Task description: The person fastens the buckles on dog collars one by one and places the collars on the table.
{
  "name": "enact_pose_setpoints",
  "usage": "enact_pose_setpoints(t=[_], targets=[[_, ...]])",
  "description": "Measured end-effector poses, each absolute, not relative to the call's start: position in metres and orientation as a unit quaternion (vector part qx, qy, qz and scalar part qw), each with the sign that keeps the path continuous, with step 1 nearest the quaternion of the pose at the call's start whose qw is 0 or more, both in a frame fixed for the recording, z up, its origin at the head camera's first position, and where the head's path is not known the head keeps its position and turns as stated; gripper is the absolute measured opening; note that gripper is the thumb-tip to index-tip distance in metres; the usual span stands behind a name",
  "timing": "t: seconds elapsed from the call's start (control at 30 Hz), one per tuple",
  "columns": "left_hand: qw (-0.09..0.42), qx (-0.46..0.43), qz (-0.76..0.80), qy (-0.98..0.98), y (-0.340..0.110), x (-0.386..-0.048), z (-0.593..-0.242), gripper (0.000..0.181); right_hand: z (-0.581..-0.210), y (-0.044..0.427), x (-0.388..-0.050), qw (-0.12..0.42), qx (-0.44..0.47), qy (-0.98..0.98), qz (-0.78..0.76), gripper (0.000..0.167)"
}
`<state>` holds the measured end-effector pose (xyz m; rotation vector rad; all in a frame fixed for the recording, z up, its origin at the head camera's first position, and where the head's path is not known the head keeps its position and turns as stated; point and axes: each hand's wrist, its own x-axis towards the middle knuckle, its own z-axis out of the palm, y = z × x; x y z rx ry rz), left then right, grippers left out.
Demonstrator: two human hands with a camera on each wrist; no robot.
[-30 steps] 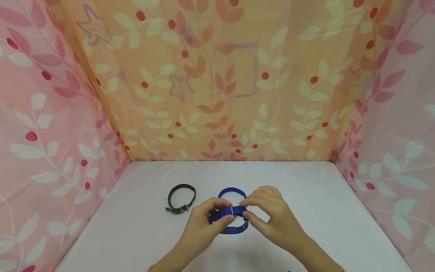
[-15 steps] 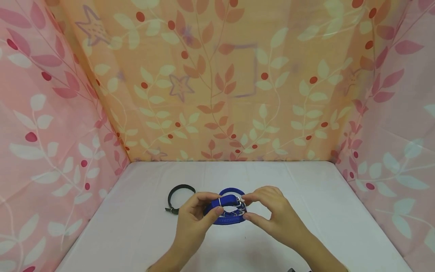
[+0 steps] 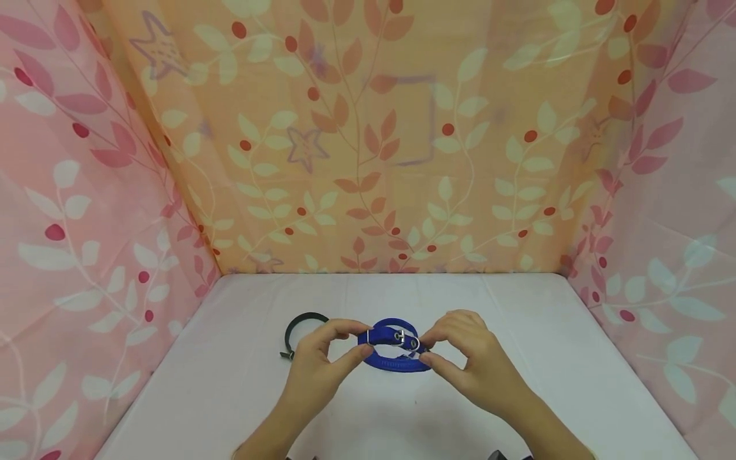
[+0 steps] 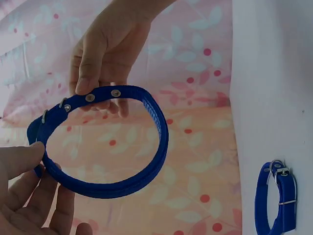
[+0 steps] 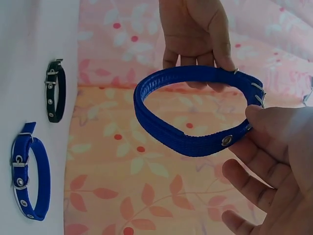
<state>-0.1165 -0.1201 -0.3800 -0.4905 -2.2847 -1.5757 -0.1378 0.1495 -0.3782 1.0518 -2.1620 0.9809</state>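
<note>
A blue buckled collar (image 3: 384, 336) with metal eyelets is held up above the table between both hands, its loop closed. My left hand (image 3: 324, 361) pinches its left side by the strap end, thumb in front. On the other side my right hand (image 3: 474, 358) pinches the band near the D-ring, and the silver buckle shows between the hands. The right wrist view has the loop (image 5: 195, 147) whole, several fingers of the right hand spread below it. A second blue collar (image 4: 288, 196) stands on the table, partly hidden behind the held one in the head view.
A dark green or black collar (image 5: 61, 93) stands on the white table (image 3: 230, 396), left of the blue ones, partly covered by the left hand in the head view. Patterned cloth walls (image 3: 368, 211) enclose the table at the back and both sides.
The held collar has turned, bringing its buckle and D-ring to the front between the hands. My left hand has moved left; the right hand has shifted slightly right.
</note>
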Motion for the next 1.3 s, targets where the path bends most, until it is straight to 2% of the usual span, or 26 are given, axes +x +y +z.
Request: enact_pose_setpoints(t=[0.17,0.7,1.3], targets=[[0.141,-0.174,-0.543,-0.810,-0.125,-0.120,-0.380,0.026,-0.378,0.150,-0.139,0.288,0.404,-0.793,0.353,0.025],[0.126,-0.228,-0.521,-0.813,-0.140,-0.127,-0.373,0.025,-0.381,0.154,-0.152,0.338,0.451,-0.757,0.329,0.013],[0.253,-0.320,-0.470,-0.783,-0.145,-0.136,-0.378,0.022,-0.382,0.156,-0.158,0.363,0.463,-0.758,0.279,0.011]])
